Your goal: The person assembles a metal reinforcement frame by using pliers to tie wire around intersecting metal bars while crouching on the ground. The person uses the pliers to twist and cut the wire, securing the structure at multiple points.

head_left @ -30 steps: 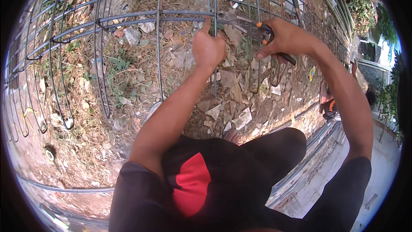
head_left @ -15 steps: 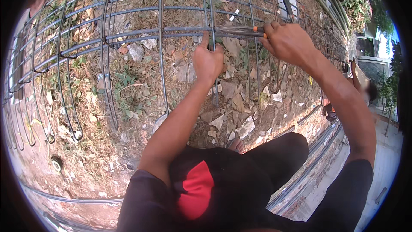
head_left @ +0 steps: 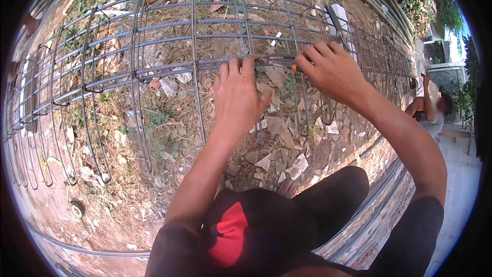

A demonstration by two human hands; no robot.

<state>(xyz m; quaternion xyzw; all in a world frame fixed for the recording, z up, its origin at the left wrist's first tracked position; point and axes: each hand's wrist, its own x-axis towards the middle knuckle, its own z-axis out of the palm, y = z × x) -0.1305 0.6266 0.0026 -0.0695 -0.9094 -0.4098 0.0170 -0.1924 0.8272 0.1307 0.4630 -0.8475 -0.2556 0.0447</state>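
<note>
A long cage of grey steel rebar (head_left: 154, 72) with bent stirrups lies across dry, leafy ground in front of me. My left hand (head_left: 237, 98) rests on a long bar of the cage, fingers curled over it where a stirrup crosses. Just to its right, my right hand (head_left: 330, 69) is closed around pincers (head_left: 277, 62) with an orange-tipped handle, whose jaws sit at the same bar beside my left fingertips.
Another person (head_left: 430, 110) crouches at the far right end of the cage. More long rebar (head_left: 374, 195) lies on the ground by my right leg, next to a pale paved strip (head_left: 461, 185). Stones and dry leaves litter the soil under the cage.
The view has tilted down and the cage sits lower in the picture. My left hand has flattened onto the bar, and the pincers have come closer to it.
</note>
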